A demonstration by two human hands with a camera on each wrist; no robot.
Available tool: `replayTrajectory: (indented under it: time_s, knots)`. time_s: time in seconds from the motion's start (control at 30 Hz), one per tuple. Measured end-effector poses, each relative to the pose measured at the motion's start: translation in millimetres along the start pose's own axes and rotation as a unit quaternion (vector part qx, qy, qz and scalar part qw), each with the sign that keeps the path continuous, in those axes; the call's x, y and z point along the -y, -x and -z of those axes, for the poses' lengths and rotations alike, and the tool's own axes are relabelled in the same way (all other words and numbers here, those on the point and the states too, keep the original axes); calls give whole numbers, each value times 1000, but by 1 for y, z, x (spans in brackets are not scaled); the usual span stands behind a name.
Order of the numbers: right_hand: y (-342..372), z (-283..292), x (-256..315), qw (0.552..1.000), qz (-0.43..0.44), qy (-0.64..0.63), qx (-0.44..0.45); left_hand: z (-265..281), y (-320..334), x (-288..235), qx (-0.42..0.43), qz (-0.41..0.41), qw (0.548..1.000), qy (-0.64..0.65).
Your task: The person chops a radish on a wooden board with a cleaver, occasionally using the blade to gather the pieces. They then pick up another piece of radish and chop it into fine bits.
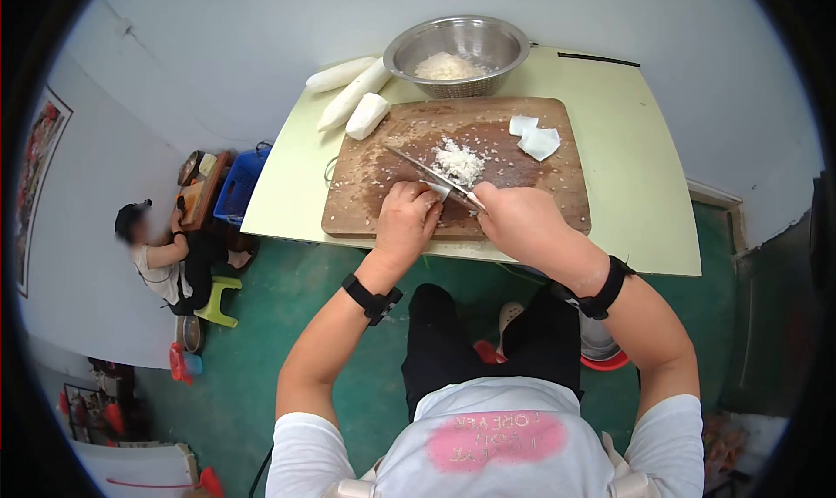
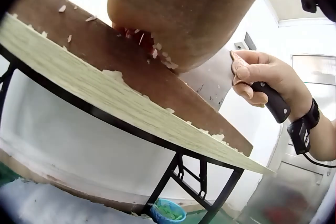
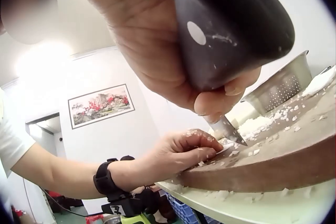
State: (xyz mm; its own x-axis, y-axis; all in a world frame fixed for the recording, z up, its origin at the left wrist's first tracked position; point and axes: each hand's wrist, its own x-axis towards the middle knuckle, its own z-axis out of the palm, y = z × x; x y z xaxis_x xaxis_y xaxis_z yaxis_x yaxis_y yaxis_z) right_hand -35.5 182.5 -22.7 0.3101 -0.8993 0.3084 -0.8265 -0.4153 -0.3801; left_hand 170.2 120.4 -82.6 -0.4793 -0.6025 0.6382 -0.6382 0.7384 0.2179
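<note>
On the brown cutting board (image 1: 366, 180), the right hand (image 1: 531, 224) grips a knife (image 1: 427, 171) by its black handle (image 3: 231, 29). The blade slants up to the left, beside a pile of chopped white bits (image 1: 458, 161). The left hand (image 1: 406, 219) holds a small white piece (image 1: 438, 190) flat on the board, fingertips close to the blade. In the left wrist view the left hand (image 2: 184, 14) hides that piece, and the right hand (image 2: 268, 79) is round the handle. White crumbs stick to the fingers of the left hand (image 3: 181, 153).
A metal strainer bowl (image 1: 457, 41) with white shreds stands behind the board. Long white radishes (image 1: 355, 95) and a cut chunk (image 1: 367, 117) lie at the back left; flat white slices (image 1: 538, 143) on the board's right. A seated person (image 1: 165, 259) is far left, by a blue crate (image 1: 241, 185).
</note>
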Motion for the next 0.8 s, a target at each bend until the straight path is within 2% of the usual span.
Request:
replayTrajectory:
  time_s: [0.1,0.17,0.3,0.37,0.57,0.8]
  knots:
    - [-4,-3,1,999,29,46,-4,-1,2,2,-3,5,1000,0]
    - [-5,-2,2,994,78,73,-4,-1,3,1,2,13,1000,-1]
    - [-5,1,3,992,93,90,0,-3,7,-1,-7,22,1000,-13]
    - [-3,8,7,988,94,109,56,-3,8,1,-12,17,1000,-6]
    - [-6,13,2,987,128,87,46,1,6,-2,7,36,999,3]
    - [-17,2,3,991,114,43,61,0,5,1,-5,29,1000,1]
